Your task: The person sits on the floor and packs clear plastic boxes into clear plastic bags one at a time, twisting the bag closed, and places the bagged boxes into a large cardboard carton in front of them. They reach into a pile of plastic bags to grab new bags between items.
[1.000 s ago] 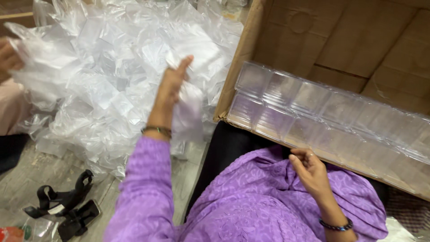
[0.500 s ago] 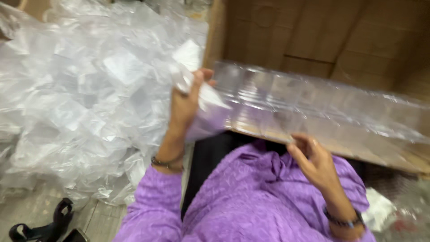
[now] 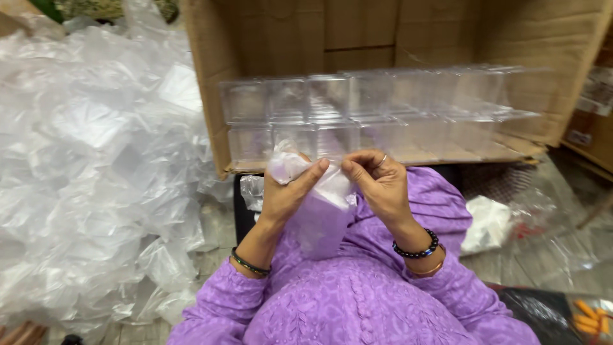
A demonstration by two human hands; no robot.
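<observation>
My left hand (image 3: pixel 287 191) and my right hand (image 3: pixel 378 184) meet in front of my chest, both pinching the top of one small clear plastic bag (image 3: pixel 319 214). The bag hangs down between them over my purple sleeves. Just beyond my hands lies a big cardboard box (image 3: pixel 204 83) on its side, with two stacked rows of clear plastic cases (image 3: pixel 357 115) at its mouth.
A large heap of crumpled clear plastic bags (image 3: pixel 96 166) fills the left side. A white crumpled wrapper (image 3: pixel 488 223) and loose plastic film lie at the right. A dark tray with orange pieces (image 3: pixel 587 316) sits at the bottom right.
My left hand brought a bag from the heap on the left to my chest. My right hand rose from my lap and took hold of the bag too. The view swung toward the box.
</observation>
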